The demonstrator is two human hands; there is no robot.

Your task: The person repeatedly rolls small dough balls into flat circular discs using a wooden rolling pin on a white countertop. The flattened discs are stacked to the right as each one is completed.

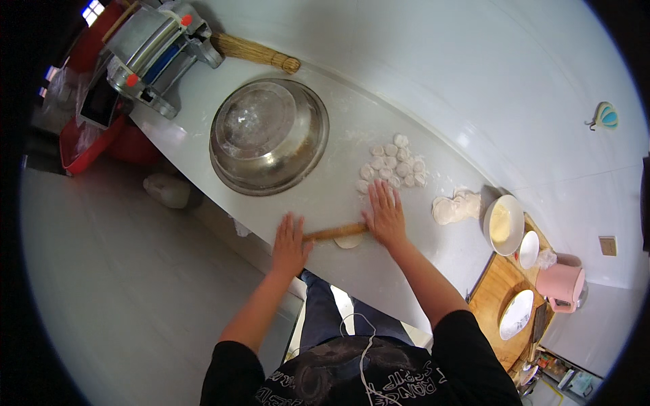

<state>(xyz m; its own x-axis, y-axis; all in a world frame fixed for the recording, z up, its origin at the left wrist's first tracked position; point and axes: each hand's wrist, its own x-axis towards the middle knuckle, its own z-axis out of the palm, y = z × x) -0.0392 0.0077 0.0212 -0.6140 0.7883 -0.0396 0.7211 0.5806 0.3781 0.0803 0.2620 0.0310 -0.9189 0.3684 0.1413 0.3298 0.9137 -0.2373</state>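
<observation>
A wooden rolling pin [335, 233] lies across a flattened round of dough [348, 241] on the white counter, hiding part of it. The pin's left end is under my left hand [290, 246], near the counter's front edge. My right hand [387, 215] covers the other end, its fingers stretched forward. Both hands look slightly blurred and bear on the pin with flat palms. Just beyond my right fingertips sits a cluster of small floured dough pieces [390, 162]. Several rolled dough wrappers [456, 207] overlap in a pile to the right.
An upturned steel basin [269, 137] takes up the counter's left part. Behind it are a roller machine [157, 56] and a straw brush [256, 51]. To the right stand a bowl of yellow food [502, 226], a wooden board [495, 299], a cleaver [538, 330] and a pink jug [560, 284].
</observation>
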